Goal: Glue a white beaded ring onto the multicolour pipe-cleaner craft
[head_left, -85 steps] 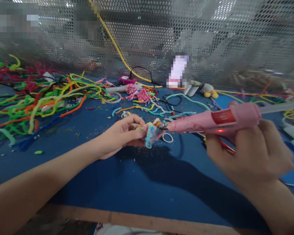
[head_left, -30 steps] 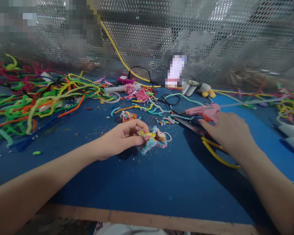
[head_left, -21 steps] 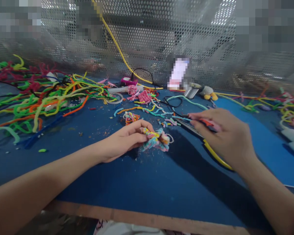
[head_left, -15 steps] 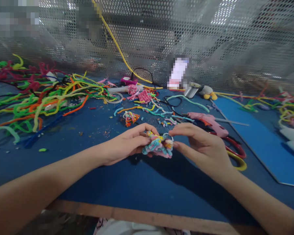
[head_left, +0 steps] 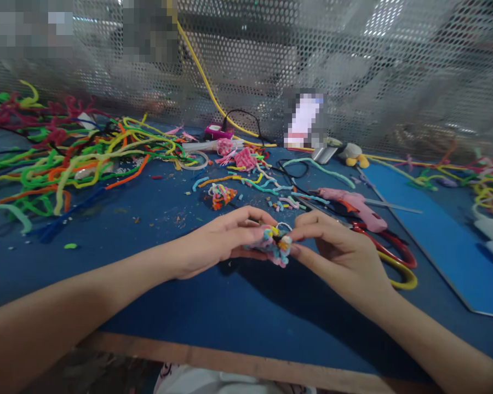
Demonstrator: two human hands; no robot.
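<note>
Both hands hold up a small bunch of fuzzy pipe-cleaner craft [head_left: 276,249], mixed pink, light blue, yellow and orange, above the blue tabletop. My left hand [head_left: 230,235] wraps round its left side, thumb pressed on top. The thumb and forefinger of my right hand [head_left: 337,246] pinch its right edge near a whitish-orange bit. A thin white loop [head_left: 285,225] sticks up from the craft between the hands. Just behind lies a similar multicoloured pipe-cleaner piece [head_left: 221,196].
Tangled pipe cleaners [head_left: 98,158] spread over the left. Scissors [head_left: 398,249] and a pink glue gun [head_left: 353,205] lie beside my right hand. Behind are a phone [head_left: 304,120], pink pieces [head_left: 245,158] and a small grey plush [head_left: 353,153]. A blue board [head_left: 439,230] lies right.
My left hand has shifted right and covers more of the craft. The right fingers have closed in on its edge. The view has shifted slightly.
</note>
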